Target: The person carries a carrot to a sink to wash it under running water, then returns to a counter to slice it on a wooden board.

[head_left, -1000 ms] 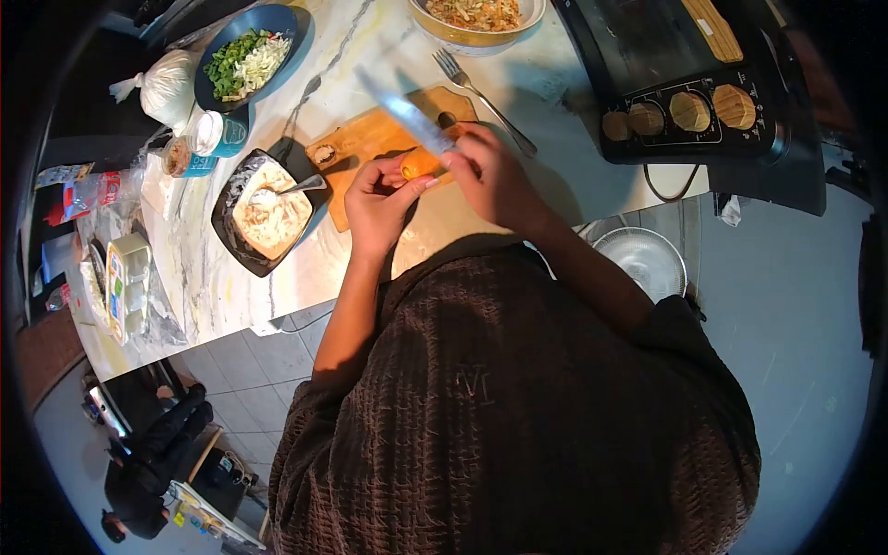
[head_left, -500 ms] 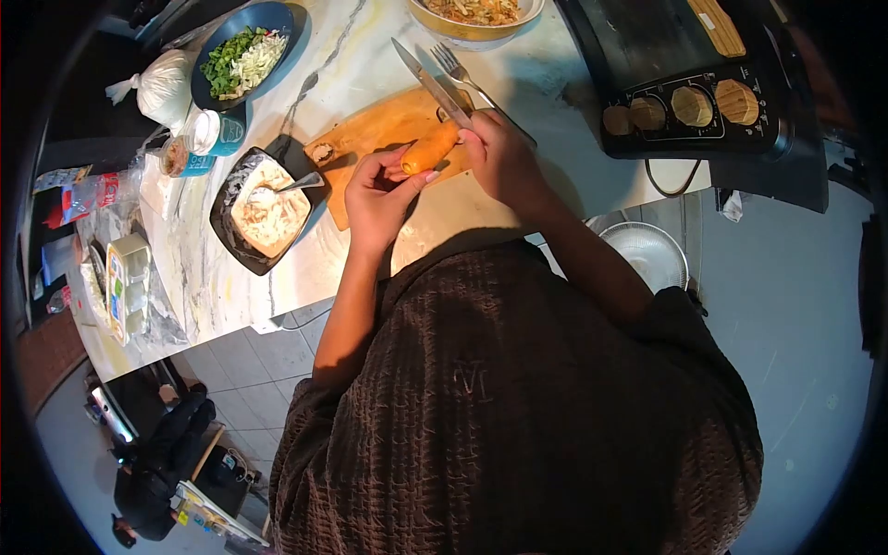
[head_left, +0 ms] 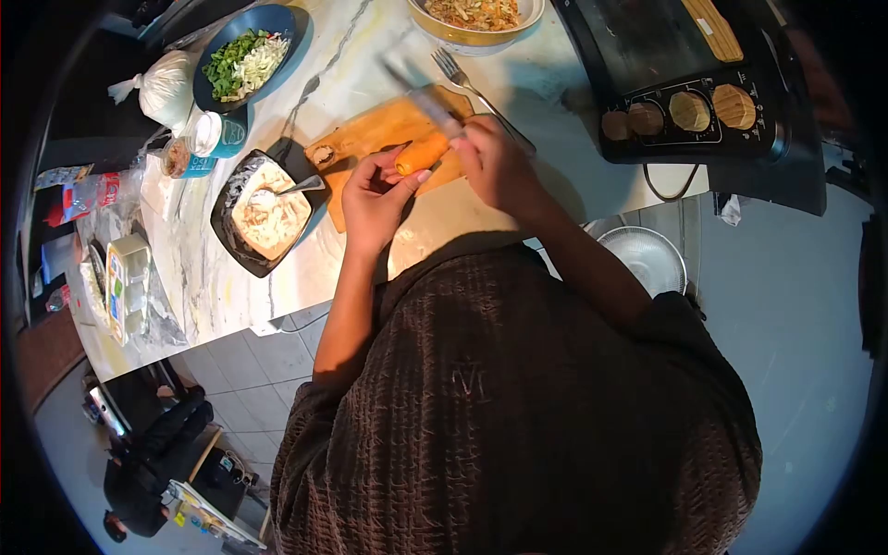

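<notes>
Right hand (head_left: 499, 166): we found it clenched on the handle of a knife (head_left: 421, 91), whose blade ran up and to the left as a motion-blurred streak, its base lying at the upper end of the carrot (head_left: 422, 153). Half a second before, the blade had shown sharp and stood farther out, beside the fork (head_left: 472, 83); a full second before, it was blurred as now. We read this alternation as repeated short strokes along the carrot, probably scraping or peeling, though no peelings could be made out.

Left hand (head_left: 375, 199): it grasped the lower end of the carrot between thumb and fingertips, holding the root tilted over the near part of the wooden cutting board (head_left: 370, 134); whether the carrot touched the board we could not tell. Against the earlier views the carrot had shifted only slightly and remained whole, so we judged the work on it to be under way and far from finished.

Surroundings: just left of the board stood a black square dish (head_left: 229, 242) of pale creamy mixture with a spoon (head_left: 291, 188) in it. Farther out on the marble counter (head_left: 222, 296) were a dark blue bowl (head_left: 294, 32) of chopped greens and a knotted white plastic bag (head_left: 166, 88). A black countertop oven (head_left: 684, 92) stood to the right.
</notes>
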Demonstrator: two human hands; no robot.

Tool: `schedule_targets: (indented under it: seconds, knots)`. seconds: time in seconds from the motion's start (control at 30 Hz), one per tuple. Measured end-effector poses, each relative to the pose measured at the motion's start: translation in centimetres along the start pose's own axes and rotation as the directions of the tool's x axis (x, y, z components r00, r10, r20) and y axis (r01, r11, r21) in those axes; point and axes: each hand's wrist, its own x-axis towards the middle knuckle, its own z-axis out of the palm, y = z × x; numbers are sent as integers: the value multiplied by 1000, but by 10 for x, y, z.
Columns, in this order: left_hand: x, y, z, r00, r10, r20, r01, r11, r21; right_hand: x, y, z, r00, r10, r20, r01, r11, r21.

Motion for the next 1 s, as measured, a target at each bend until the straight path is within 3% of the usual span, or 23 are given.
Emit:
schedule_targets:
  seconds: [0.07, 0.17, 0.37, 0.47, 0.6, 0.7, 0.87, 1.0]
  knots:
    - [0, 2, 2, 1000, 0, -5, 0, 1000, -2, 7, 5, -6, 967, 245, 67, -239, 967, -94]
    - [3, -4, 0, 1000, -17, -23, 18, 1000, 10, 7, -2, -8, 991, 136, 15, -134, 988, -80]
    - [1, 1, 2, 1000, -15, -23, 16, 999, 27, -2, 3, 9, 996, 76, -54, -79, 995, -57]
    - [-2, 3, 3, 1000, -2, -27, 3, 1000, 31, 5, 10, 2, 977, 210, -23, -211, 976, -59]
    - [3, -6, -1, 999, 46, -4, -46, 995, 88, 3, 1, -4, 989, 144, 42, -140, 987, -76]
    - [2, 0, 1, 1000, -2, 5, 2, 998, 70, 1, 7, 3, 996, 59, -61, -62, 996, -59]
    - [1, 0, 1, 1000, 18, 18, -19, 998, 64, 11, 3, -6, 971, 236, 49, -232, 970, -74]
    - [4, -9, -3, 995, 85, 49, -87, 995, 41, 7, 10, -9, 991, 116, 58, -114, 992, -44]
